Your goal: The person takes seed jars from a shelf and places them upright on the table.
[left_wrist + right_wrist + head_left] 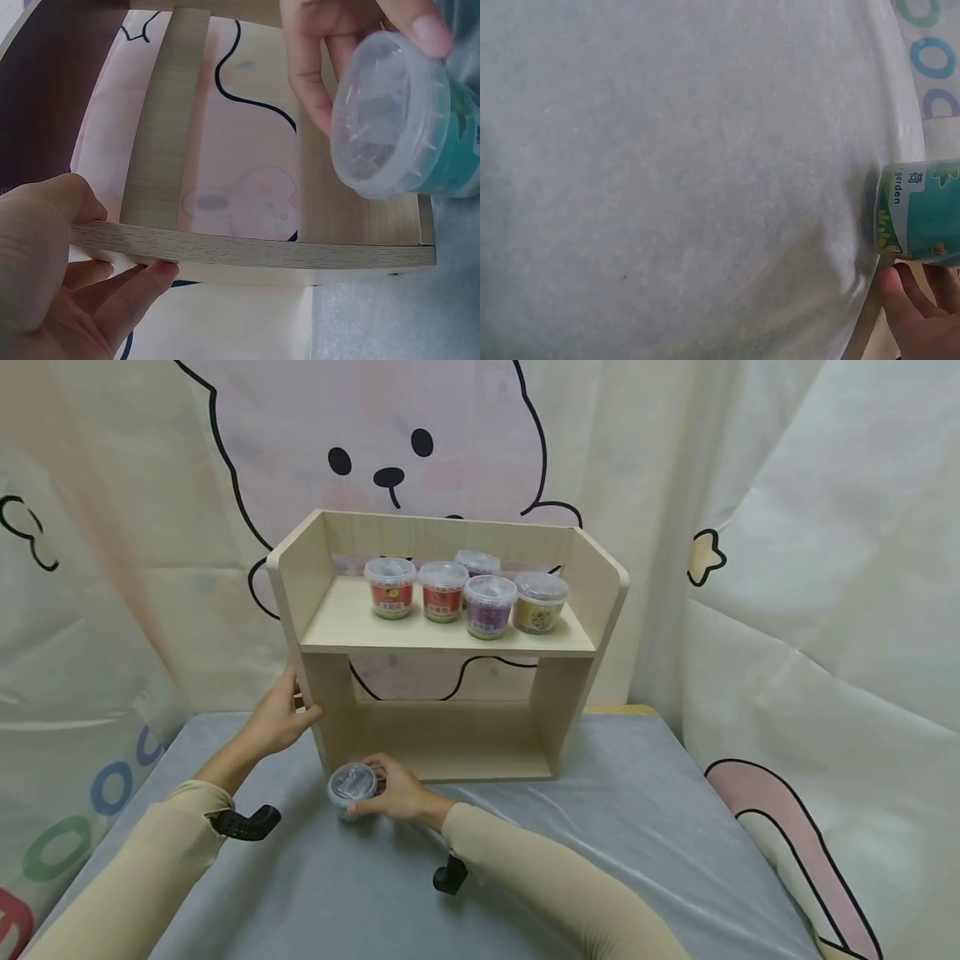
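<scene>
A pale wooden two-tier shelf (450, 739) stood on a counter covered in grey-blue cloth (637, 827). The left hand (277, 714) had its thumb and fingers closed round the edge of the shelf's left side panel, probably to steady it. The right hand (405, 793) gripped a round plastic tub with a teal label and translucent lid (352, 782) just in front of the shelf's lower left corner. Its fingers held the tub's side, which seemed to keep it roughly upright; whether its base touched the cloth could not be told. On the shelf's upper tier stood two red-labelled tubs (392, 589), two purple-labelled tubs (491, 608) and a yellow-labelled tub (538, 603), all lid up, apparently so their labels faced outward.
</scene>
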{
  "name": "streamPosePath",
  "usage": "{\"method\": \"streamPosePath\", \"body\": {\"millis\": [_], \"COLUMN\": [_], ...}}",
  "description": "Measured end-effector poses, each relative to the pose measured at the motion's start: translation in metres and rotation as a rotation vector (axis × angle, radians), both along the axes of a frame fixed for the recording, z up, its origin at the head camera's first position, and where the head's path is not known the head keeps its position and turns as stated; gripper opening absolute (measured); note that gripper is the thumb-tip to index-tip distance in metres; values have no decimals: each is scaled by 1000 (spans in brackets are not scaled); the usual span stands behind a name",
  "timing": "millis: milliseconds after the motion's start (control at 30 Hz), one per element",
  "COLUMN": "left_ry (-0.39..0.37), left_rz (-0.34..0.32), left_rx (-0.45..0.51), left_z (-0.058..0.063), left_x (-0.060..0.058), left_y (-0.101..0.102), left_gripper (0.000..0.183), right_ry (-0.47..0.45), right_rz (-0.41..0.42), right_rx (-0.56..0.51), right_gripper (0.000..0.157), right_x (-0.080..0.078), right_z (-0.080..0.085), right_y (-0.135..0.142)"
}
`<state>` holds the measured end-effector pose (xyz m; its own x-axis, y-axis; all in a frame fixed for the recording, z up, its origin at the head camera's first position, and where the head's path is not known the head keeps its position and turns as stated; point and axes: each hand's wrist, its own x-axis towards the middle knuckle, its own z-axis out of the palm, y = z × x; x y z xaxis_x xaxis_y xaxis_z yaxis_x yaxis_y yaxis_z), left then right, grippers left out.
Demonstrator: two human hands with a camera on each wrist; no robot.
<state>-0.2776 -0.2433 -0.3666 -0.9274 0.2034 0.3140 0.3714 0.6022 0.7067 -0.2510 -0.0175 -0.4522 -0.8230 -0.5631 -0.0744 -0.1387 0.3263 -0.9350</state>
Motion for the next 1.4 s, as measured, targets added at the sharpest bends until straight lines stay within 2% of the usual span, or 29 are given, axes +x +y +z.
{"method": "streamPosePath", "body": {"millis": [400, 600, 867, 1033, 1300, 1400], "left_ry": [-8, -13, -8, -5, -11, -1], "left_rz": [7, 4, 8, 13, 7, -2], "left_rx": [-1, 6, -3, -9, 0, 4], "left_z": [0, -1, -1, -2, -1, -2], "left_x": [0, 2, 3, 2, 0, 0], "left_y": [1, 0, -1, -2, 0, 0], "left_gripper": [87, 89, 89, 87, 85, 86], "right_ry": [2, -21, -17, 21, 136, 175], "right_rz": [32, 59, 82, 98, 180, 188], "right_rx": [83, 87, 96, 69, 52, 51], "right_gripper": [70, 74, 64, 60, 56, 55], "right_x": [-6, -7, -8, -6, -3, -4], "right_z": [-11, -5, 19, 37, 82, 100], "right_y": [-1, 0, 12, 17, 32, 37]}}
